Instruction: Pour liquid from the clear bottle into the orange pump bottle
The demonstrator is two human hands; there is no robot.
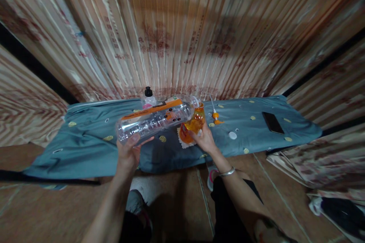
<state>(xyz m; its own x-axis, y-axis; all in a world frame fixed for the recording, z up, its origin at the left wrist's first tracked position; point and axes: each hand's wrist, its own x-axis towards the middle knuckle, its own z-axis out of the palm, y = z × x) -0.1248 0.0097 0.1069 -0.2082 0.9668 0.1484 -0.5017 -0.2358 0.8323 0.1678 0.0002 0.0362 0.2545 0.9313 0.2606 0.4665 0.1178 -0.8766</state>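
My left hand [130, 150] holds the base end of a large clear plastic bottle [154, 119] with an orange label. The bottle lies tilted toward the right, its neck at the mouth of an orange bottle [192, 127]. My right hand [204, 138] is wrapped round the lower right side of that orange bottle, which leans over a small pale scalloped mat [184, 145]. Right of it lie an orange pump top [216, 117] with a clear tube and a white round cap [232, 135]. Whether liquid runs between the bottles cannot be made out.
Behind the large bottle stands a clear bottle with a black cap [148, 92]. A dark phone [273, 123] lies at the right on the teal cloth [94, 125]. Pleated curtains [171, 38] hang behind and at both sides, with dark poles near the corners.
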